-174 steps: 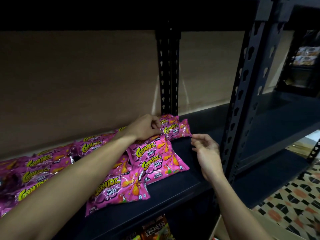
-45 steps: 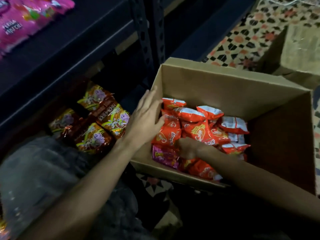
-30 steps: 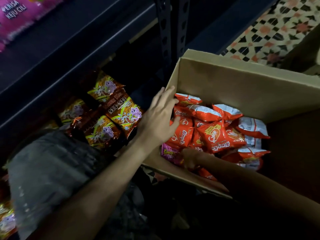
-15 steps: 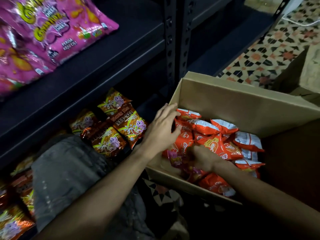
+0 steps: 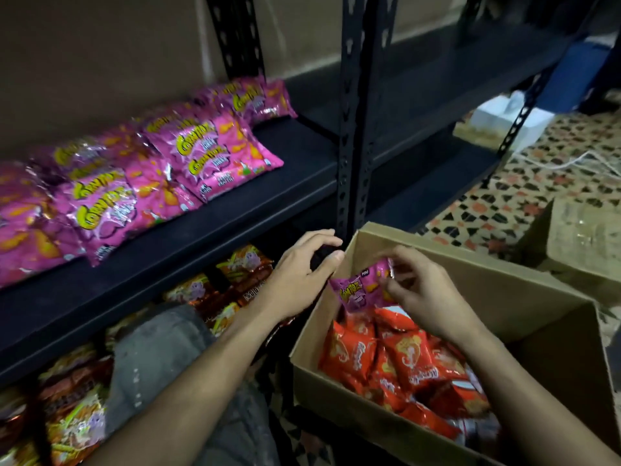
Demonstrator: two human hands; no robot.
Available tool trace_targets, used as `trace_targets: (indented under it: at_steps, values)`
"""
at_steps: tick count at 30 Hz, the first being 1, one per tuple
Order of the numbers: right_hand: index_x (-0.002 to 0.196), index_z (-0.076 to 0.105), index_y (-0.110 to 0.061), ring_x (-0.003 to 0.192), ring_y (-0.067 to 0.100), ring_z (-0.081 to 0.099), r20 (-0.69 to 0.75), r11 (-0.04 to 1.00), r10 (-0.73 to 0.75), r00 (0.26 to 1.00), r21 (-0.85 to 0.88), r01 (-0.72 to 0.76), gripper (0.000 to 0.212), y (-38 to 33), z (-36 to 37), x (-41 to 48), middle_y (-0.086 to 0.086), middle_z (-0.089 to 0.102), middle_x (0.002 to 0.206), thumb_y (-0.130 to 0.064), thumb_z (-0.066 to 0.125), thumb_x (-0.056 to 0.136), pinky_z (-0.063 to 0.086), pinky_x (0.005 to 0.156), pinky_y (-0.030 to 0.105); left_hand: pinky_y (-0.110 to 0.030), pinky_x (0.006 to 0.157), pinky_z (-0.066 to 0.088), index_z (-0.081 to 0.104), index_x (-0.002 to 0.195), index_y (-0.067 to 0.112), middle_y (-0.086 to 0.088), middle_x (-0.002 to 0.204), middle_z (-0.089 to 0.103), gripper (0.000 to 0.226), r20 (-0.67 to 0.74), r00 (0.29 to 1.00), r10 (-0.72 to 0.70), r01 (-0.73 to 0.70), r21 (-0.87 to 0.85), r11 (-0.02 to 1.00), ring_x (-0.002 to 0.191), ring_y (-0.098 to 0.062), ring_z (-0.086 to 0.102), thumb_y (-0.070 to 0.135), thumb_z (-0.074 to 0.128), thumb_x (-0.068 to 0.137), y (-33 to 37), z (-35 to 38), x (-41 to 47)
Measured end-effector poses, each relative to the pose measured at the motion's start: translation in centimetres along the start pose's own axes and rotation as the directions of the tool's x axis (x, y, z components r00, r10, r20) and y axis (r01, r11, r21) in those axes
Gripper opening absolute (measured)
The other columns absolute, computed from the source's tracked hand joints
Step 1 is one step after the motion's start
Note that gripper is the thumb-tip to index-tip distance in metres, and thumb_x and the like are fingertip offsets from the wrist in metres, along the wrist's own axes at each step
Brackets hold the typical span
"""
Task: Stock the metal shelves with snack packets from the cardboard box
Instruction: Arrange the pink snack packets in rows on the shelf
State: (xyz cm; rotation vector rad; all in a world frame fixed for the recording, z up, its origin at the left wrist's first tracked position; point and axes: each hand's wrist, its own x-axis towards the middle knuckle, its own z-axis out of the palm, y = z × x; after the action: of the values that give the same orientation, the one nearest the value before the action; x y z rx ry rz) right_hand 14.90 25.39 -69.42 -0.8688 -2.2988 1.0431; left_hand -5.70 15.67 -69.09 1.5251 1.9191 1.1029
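The right hand [image 5: 416, 290] is pinching a small pink packet [image 5: 364, 289] between thumb and curled fingers, holding it in the air just above the near-left corner of the cardboard box [image 5: 477, 264]. The left hand [image 5: 299, 274] is hovering beside it with its fingers loosely arched and gripping nothing; its thumb is lying close to the packet's left edge, and I cannot tell whether it is touching.

The box is sitting open-topped just right of the black upright post [image 5: 349, 129], its corner almost meeting the post. On the shelf board [image 5: 235, 223], bare dark surface is showing in front and to the right of the pink packets [image 5: 168, 169].

Orange packets [image 5: 386, 358] are filling the bottom of the box. Brown-and-orange packets [image 5: 235, 284] are lying on the shelf below. A second box [image 5: 578, 237] is standing on the tiled floor [image 5: 504, 196].
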Motion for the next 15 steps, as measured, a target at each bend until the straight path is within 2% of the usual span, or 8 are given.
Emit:
trace_targets:
  at_steps: [2,5,9,13,15]
  values:
    - [0.112,0.063,-0.034,0.095,0.006,0.065,-0.055,0.996,-0.049,0.997,0.066,0.053,0.031,-2.0,-1.2,0.9,-0.010,0.067,0.104,-0.010,0.066,0.091,0.054,0.088,0.035,-0.034,0.106,0.043,0.065,0.119,0.024,0.015,0.134,0.055,0.025,-0.054,0.997,0.057,-0.058,-0.023,0.998,0.121,0.001,0.053,0.033,0.056,0.098,1.8,-2.0,-0.2]
    - [0.113,0.064,-0.032,0.092,0.014,0.067,-0.105,0.980,-0.100,0.989,0.162,0.116,0.031,-4.8,-2.4,2.2,-0.007,0.068,0.101,-0.009,0.067,0.092,0.056,0.084,0.042,-0.033,0.103,0.047,0.066,0.118,0.022,0.016,0.130,0.058,0.023,-0.093,0.990,0.108,-0.111,-0.027,0.993,0.115,0.002,0.057,0.029,0.058,0.098,4.2,-4.6,-0.4]
    - [0.115,0.065,-0.023,0.086,0.018,0.063,-0.174,0.940,-0.153,0.973,0.277,0.197,0.033,-8.5,-3.2,4.0,0.008,0.066,0.100,0.000,0.065,0.092,0.056,0.068,0.027,-0.032,0.103,0.047,0.064,0.120,0.024,0.016,0.128,0.059,0.024,-0.116,0.981,0.154,-0.153,0.018,0.988,0.115,0.004,0.056,0.030,0.059,0.097,6.2,-7.8,-0.6]
    - [0.118,0.064,-0.017,0.081,0.011,0.062,-0.216,0.888,-0.177,0.960,0.386,0.250,0.032,-12.0,-3.4,6.0,0.008,0.066,0.100,0.002,0.063,0.093,0.054,0.067,0.023,-0.033,0.102,0.048,0.060,0.123,0.030,0.016,0.124,0.060,0.030,-0.155,0.973,0.168,-0.158,0.080,0.984,0.115,0.005,0.056,0.037,0.061,0.095,7.5,-11.2,0.2]
    - [0.119,0.064,-0.013,0.079,0.010,0.063,-0.223,0.852,-0.155,0.963,0.463,0.244,0.030,-13.5,-3.4,6.8,0.005,0.065,0.094,0.003,0.062,0.093,0.055,0.063,0.024,-0.032,0.100,0.050,0.059,0.125,0.028,0.015,0.120,0.062,0.036,-0.120,0.983,0.137,-0.122,0.125,0.985,0.110,0.003,0.059,0.042,0.062,0.092,8.1,-13.0,0.7]
